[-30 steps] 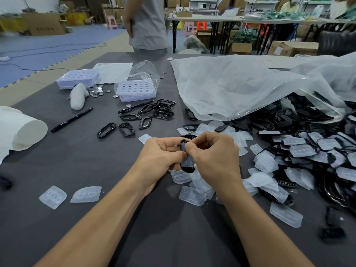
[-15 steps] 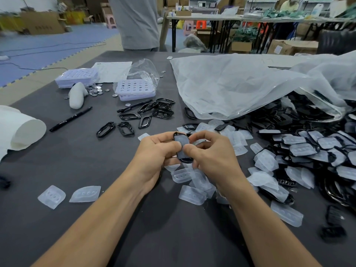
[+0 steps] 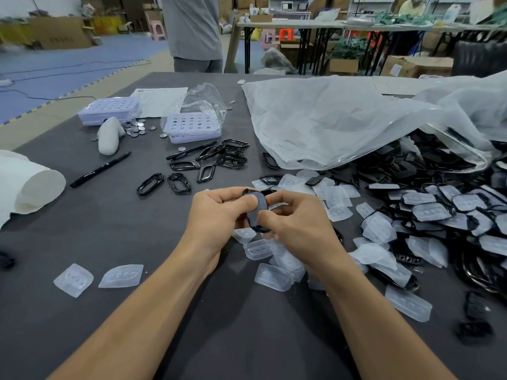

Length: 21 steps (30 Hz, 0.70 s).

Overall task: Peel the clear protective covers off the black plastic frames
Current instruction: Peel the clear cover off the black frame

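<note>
Dead centre of the picture, just above the grey surface (image 3: pixel 109 242), both hands meet on one black frame (image 3: pixel 257 212). Left hand (image 3: pixel 216 215) curls round its left edge, thumb flat on the face; right hand (image 3: pixel 301 226) pinches the lower right edge. The long axis runs top to bottom, tipped a little left at the top, so the frame sits squarely between the two hands, neither nearer. Lifting a cover edge comes next, I'd judge (the right fingertips look best placed). Hard to call whether the clear cover has begun to lift; the frame's lower end hides behind the right fingers.
</note>
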Available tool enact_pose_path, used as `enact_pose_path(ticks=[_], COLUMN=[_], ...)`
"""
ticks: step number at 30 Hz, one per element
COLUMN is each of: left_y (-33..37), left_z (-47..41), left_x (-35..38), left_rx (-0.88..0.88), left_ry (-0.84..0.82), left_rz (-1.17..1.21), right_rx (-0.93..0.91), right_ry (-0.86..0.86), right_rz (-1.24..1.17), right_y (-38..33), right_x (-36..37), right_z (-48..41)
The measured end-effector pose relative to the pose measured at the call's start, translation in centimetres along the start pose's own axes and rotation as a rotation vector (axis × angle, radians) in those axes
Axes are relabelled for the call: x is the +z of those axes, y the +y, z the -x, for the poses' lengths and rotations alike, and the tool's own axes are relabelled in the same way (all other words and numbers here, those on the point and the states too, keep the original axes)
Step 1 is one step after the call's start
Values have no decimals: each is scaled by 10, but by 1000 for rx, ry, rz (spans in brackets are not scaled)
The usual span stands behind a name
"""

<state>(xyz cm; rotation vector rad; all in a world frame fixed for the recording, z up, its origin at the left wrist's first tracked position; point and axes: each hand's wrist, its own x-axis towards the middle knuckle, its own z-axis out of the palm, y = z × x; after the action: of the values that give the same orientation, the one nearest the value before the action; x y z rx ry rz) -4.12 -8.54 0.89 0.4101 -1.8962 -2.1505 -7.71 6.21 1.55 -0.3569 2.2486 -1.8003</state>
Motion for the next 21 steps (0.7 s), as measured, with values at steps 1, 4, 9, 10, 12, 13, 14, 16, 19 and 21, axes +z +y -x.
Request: enact_pose_path(ticks=[1, 4, 9, 10, 12, 13, 14, 16, 19, 21], left_y=[0, 0, 2, 3, 5, 5, 6, 6, 5, 4], left_z=[1, 2, 1, 1, 1, 1, 1, 2, 2, 2], left_x=[0, 1, 1, 1, 0, 0, -1, -1, 0, 0], left_rx=[1, 8, -7, -17, -31, -31, -29, -24, -9, 9], left_ry=[2, 14, 11, 10, -14, -44, -71, -87, -56, -41], left_rz=[4, -2, -19, -11, 3, -4, -15, -32, -38, -43], right_rx=[0, -1, 0, 5, 20, 28, 36, 48, 48, 36], right_ry=[-8, -28, -19, -12, 7, 13, 17, 19, 19, 12], right_rz=[-11, -56, -81, -80, -84, -89, -94, -101, -108, -100], right_y=[0, -1, 0, 0, 0, 0, 0, 0, 1, 0], right_x=[0, 0, -3, -3, -3, -4, -4, -4, -4, -4], right_z=[0, 0, -1, -1, -2, -3, -3, -3, -3, -2])
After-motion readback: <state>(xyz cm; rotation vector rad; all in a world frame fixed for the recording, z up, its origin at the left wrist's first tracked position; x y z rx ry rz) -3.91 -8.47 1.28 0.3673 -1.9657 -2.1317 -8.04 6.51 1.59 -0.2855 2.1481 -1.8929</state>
